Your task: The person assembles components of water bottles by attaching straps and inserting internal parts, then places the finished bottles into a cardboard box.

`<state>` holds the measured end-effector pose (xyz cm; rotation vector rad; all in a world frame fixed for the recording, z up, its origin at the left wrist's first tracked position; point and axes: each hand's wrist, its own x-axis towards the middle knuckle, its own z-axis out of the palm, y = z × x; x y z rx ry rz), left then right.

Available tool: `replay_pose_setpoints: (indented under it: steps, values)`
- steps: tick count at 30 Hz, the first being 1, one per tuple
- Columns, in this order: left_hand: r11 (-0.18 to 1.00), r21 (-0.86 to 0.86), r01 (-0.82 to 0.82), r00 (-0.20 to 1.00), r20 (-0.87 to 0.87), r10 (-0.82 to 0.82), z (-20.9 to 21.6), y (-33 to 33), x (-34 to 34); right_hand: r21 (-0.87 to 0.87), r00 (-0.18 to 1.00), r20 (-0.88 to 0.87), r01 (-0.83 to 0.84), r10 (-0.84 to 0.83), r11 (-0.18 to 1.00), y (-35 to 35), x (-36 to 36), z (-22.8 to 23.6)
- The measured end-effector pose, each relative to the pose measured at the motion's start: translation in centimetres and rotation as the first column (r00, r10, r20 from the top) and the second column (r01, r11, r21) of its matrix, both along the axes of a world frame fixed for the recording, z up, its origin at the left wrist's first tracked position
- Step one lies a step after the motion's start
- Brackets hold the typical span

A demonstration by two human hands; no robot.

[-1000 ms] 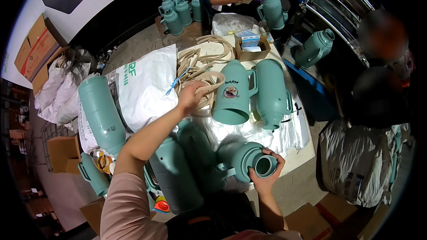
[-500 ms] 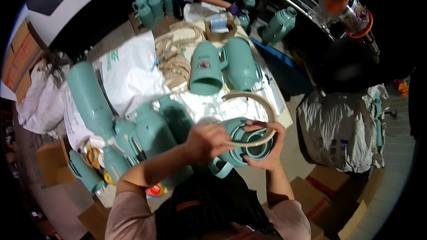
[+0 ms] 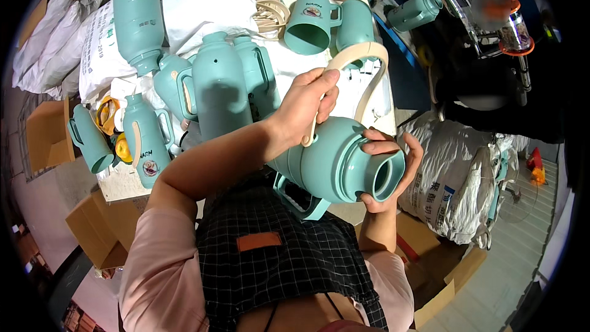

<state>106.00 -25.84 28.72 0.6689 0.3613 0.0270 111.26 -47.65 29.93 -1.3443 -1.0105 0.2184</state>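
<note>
A teal thermos flask casing (image 3: 326,157) lies tilted in front of my chest, its open mouth towards the lower right and its side handle (image 3: 301,203) hanging below. My right hand (image 3: 399,166) is wrapped round its neck, fingers above and thumb below. My left hand (image 3: 310,101) pinches a beige curved carrying handle (image 3: 362,52) near one end. That end rests by the casing's shoulder, while the rest arches up and over to the far side. Where the far end meets the casing is hidden.
Several teal flasks stand and lie at left, among them a tall one (image 3: 221,86). A teal cup-shaped shell (image 3: 309,24) sits at the back beside coiled beige handles (image 3: 273,15). White sacks (image 3: 206,6) lie behind; a full sack (image 3: 442,178) and cardboard boxes (image 3: 101,230) flank the table.
The casing has tipped from mouth-up to lying towards the lower right. My left hand has brought the handle's end from across the mouth to the shoulder. The view has tilted downward.
</note>
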Motion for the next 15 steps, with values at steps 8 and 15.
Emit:
replay_pose_setpoints:
  steps: [8,15]
  values:
    - [0.981,0.184,0.058,0.998,0.016,-0.062,2.5,-0.7,-2.1,-0.009,0.954,0.167,-0.253,0.251,0.967,1.2,-0.6,4.2]
    - [0.994,0.106,0.002,0.929,0.369,-0.041,-1.8,1.9,-4.4,-0.013,0.963,-0.031,-0.267,0.267,0.964,4.2,-3.6,3.0]
